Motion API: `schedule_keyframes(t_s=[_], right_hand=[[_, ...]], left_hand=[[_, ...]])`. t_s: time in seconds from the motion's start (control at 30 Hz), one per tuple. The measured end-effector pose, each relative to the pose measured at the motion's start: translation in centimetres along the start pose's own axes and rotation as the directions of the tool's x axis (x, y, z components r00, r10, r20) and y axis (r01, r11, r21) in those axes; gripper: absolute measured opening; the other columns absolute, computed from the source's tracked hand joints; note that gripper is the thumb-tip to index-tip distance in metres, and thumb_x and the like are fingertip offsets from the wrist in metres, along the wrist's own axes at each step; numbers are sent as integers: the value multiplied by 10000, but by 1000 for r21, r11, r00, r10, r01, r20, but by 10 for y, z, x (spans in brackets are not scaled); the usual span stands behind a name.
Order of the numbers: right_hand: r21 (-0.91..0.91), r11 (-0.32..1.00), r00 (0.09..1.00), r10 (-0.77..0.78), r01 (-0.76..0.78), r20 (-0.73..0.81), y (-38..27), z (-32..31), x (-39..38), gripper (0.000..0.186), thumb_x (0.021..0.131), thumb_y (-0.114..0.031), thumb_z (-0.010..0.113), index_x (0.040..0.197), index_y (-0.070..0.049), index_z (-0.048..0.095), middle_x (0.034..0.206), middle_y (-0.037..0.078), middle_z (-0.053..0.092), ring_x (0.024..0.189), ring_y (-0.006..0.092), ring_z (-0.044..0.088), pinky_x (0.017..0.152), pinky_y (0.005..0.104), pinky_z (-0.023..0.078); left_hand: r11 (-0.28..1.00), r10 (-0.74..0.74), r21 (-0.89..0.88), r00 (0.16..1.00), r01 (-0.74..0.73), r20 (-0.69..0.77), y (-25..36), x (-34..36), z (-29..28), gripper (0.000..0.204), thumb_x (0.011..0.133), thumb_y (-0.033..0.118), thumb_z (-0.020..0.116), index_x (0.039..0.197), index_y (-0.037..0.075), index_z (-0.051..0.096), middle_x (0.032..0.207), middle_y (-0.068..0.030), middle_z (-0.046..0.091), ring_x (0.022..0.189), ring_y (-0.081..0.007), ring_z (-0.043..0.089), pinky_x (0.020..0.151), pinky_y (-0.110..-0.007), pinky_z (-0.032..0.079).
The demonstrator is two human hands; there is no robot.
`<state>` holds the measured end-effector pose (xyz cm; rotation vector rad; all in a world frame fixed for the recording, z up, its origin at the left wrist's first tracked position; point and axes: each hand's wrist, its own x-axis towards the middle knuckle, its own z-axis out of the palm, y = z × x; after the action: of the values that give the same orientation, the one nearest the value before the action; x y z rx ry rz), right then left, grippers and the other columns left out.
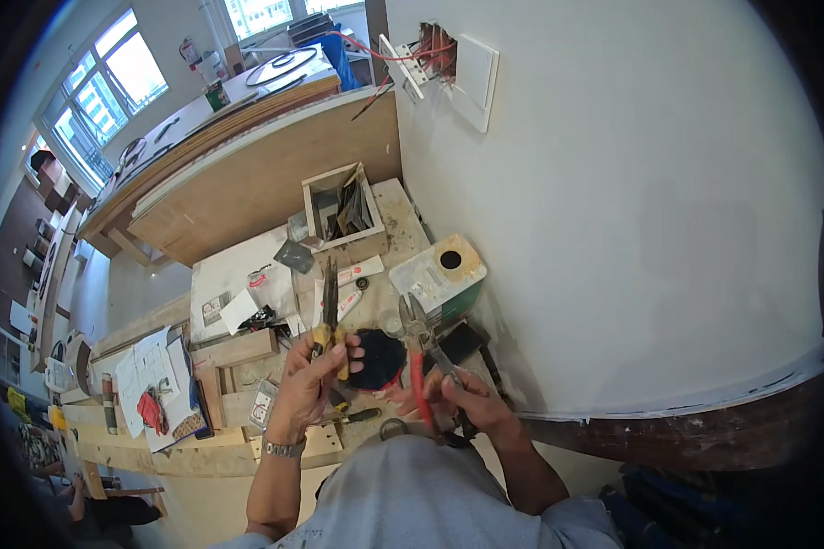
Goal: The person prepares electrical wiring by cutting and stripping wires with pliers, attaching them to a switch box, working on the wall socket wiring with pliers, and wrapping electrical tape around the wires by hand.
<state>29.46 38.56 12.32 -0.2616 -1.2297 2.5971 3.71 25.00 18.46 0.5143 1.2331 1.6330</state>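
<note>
My left hand [312, 380] grips long-nose pliers [330, 297] with yellow handles, their jaws pointing up. My right hand [471, 403] is closed around cutting pliers [412, 311] with a red handle; a dark, elongated part lies along them, whether of the same tool I cannot tell. Between the two hands, below their jaws, is a black round-edged item [375, 352] with red trim on the cluttered wooden bench [293, 444]. A dark-handled tool [362, 416] lies near my left hand.
A wooden box [375, 233], a metal can [458, 297] and papers [142, 366] sit on the bench. Ahead stands a plywood partition [247, 174]. Wires hang from an opened wall socket [403, 69] in the white wall at right. Another person [101, 508] is at lower left.
</note>
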Motion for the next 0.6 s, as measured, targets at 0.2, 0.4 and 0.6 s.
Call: schedule_keyframes(t_s=[0.2, 0.4, 0.6], right_hand=[[390, 915, 962, -8, -103, 274, 5, 3, 4, 445, 1134, -369, 496, 1421, -32, 543, 1584, 345, 448, 1294, 440, 645, 1030, 500, 574], [245, 964, 979, 52, -101, 198, -10, 22, 3, 308, 1108, -155, 530, 1388, -32, 562, 1563, 327, 484, 1309, 436, 635, 1038, 509, 569], [-23, 994, 991, -108, 106, -80, -16, 15, -5, 214, 1092, -86, 533, 1291, -28, 589, 1534, 287, 530, 1297, 370, 650, 1062, 480, 563]], left_hand=[[976, -85, -191, 991, 104, 106, -8, 16, 29, 276, 1019, 43, 681, 1287, -17, 648, 1257, -156, 726, 1116, -222, 735, 940, -356, 638], [981, -17, -188, 989, 44, 146, -18, 11, 23, 317, 1044, 110, 671, 1337, -6, 643, 1253, -134, 731, 1093, -173, 731, 958, -339, 613], [965, 43, 256, 998, -55, 51, 19, 19, 41, 361, 1057, 178, 668, 1367, -5, 642, 1289, -127, 709, 1163, -163, 697, 997, -329, 570]])
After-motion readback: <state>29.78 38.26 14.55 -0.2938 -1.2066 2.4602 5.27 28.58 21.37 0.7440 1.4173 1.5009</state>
